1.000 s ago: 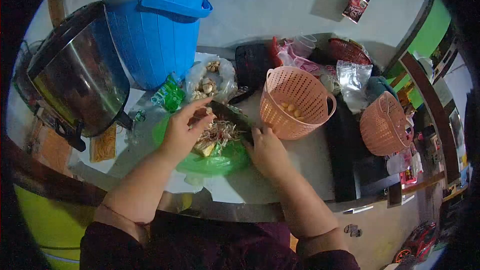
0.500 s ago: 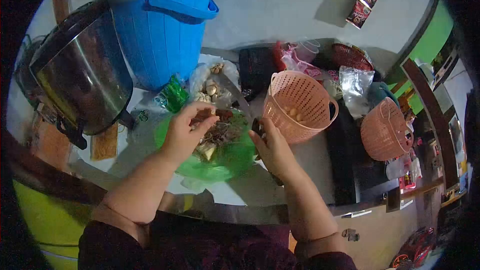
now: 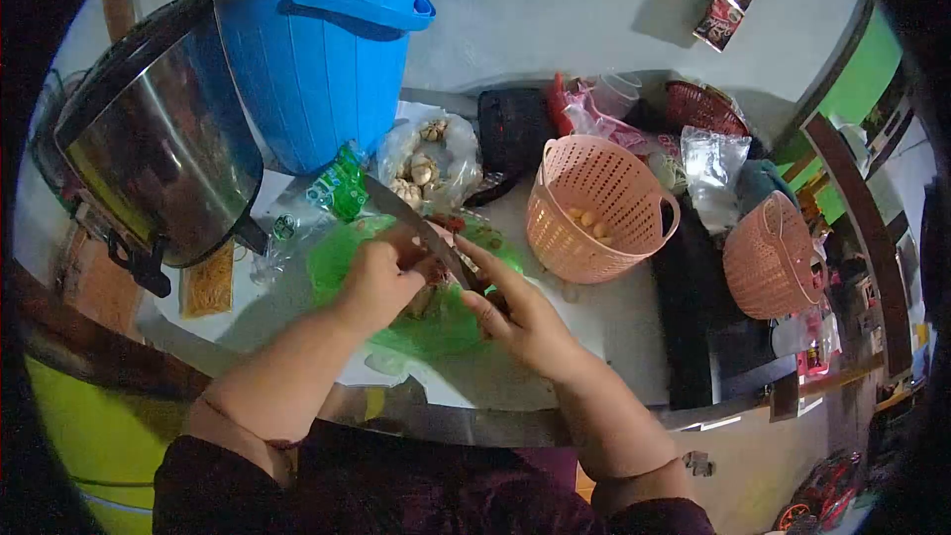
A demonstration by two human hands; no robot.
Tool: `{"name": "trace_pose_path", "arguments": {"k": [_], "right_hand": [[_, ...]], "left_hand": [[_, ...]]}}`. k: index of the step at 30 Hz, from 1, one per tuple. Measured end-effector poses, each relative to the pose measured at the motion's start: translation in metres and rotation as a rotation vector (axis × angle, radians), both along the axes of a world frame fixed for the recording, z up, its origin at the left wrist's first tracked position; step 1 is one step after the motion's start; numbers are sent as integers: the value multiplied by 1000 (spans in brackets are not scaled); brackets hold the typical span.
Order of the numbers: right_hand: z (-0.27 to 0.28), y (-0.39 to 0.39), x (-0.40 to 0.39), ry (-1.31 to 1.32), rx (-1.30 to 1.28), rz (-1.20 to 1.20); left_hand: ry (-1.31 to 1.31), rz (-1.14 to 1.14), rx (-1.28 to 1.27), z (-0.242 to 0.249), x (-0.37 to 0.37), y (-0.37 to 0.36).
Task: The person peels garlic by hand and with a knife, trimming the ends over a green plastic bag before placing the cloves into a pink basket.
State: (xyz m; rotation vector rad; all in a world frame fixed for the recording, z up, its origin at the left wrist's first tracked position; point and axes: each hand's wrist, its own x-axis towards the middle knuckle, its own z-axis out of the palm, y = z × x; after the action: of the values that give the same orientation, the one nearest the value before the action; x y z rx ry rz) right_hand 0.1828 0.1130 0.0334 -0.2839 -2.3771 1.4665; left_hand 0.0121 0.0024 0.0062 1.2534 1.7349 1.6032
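Note:
My right hand point(image 3: 520, 322) grips a knife point(image 3: 414, 222) by its handle. The blade slants up and left, across the fingertips of my left hand point(image 3: 381, 282). Those left fingers are pinched together over a green plastic bag point(image 3: 436, 339); what they hold is hidden behind the blade and fingers. Dry brownish skins lie on the bag, mostly covered by my hands. To the right stands a pink woven basket point(image 3: 584, 263) with several peeled pale cloves point(image 3: 591, 222) at its bottom. Behind the green bag, garlic bulbs point(image 3: 422, 170) sit in a clear plastic bag point(image 3: 461, 154).
A tall blue bucket point(image 3: 322, 79) and a dark shiny pot point(image 3: 168, 139) stand at the left. Near them lie a green packet point(image 3: 342, 188) and a yellow-brown packet point(image 3: 208, 282). A second pink basket point(image 3: 768, 263) is at the right, beyond a black surface point(image 3: 688, 327).
My right hand has swung the knife left, from beside the basket to my left fingertips. My left hand has lowered slightly and turned, so the small pale piece in its pinch no longer shows.

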Motion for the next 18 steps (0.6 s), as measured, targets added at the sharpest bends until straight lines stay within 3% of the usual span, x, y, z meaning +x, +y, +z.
{"name": "trace_pose_path", "arguments": {"k": [5,14,18], "right_hand": [[1,0,-2,31,-57,25],[3,2,-1,60,-37,37],[4,2,-1,69,30,24]], "left_hand": [[56,27,-13,-18,-7,1],[77,23,-104,1,-1,-3],[75,24,74,-6,0,-1]]}}
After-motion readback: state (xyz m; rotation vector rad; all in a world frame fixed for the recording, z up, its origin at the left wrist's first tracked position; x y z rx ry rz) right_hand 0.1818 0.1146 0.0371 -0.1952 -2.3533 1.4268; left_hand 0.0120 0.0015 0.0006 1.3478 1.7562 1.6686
